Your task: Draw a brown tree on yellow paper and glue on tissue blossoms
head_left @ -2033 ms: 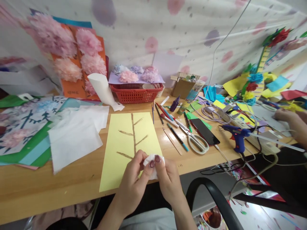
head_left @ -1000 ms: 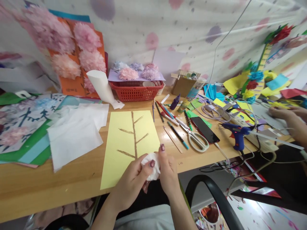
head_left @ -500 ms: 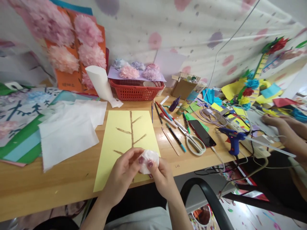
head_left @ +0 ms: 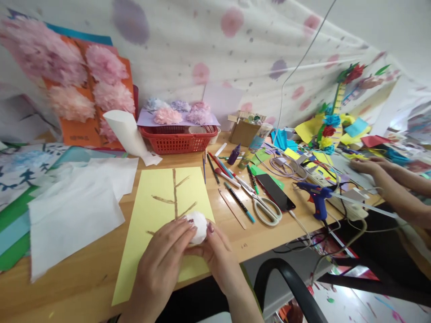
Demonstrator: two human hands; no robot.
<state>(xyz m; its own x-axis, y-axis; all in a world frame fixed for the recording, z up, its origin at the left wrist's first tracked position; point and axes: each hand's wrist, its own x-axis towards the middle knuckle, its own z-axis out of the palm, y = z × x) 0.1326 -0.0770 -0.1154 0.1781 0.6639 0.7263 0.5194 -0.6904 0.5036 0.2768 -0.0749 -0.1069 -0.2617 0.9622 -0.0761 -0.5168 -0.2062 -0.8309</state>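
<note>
Both hands pinch a small white wad (head_left: pixel 198 228) over the near right part of a yellow sheet (head_left: pixel 143 202).

The left hand (head_left: pixel 160 258) has its grip closed on the wad's left side, fingers laid together; the right hand (head_left: pixel 217 251) grips it from the right, thumb against its edge. Beneath, the yellow sheet, marked with brown branching lines, lies on the wooden worktop (head_left: pixel 81 287). To its left are overlapping white sheets (head_left: pixel 76 215); to its right, a teal-ended marker (head_left: pixel 239 202), scissors (head_left: pixel 268 207) and a dark phone (head_left: pixel 276 192). Farther right sits a blue glue gun (head_left: pixel 316 197), near a co-worker's hand (head_left: pixel 367 168). On the far side stands a red basket (head_left: pixel 178 143).
</note>
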